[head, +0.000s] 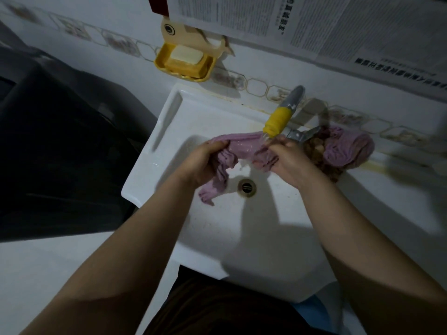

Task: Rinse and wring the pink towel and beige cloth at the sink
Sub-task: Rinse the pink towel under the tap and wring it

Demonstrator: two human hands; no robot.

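Left hand [203,163] and right hand [287,163] gripped ribbed pink towel [242,148], fingers curled; brownish cloth [316,151] half hidden, sink's [169,131] back-right edge.

Two hands [205,163] [287,160], two pink towels [242,147] [348,151], one sink [266,226], one tap [278,119], one soap bar [186,55]

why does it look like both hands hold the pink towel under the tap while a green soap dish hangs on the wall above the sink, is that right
Nearly right. The soap dish is yellow, not green, as the head view shows. The rest stands: the left hand and right hand both grip the pink towel under the tap, and the dish hangs on the wall above the sink.
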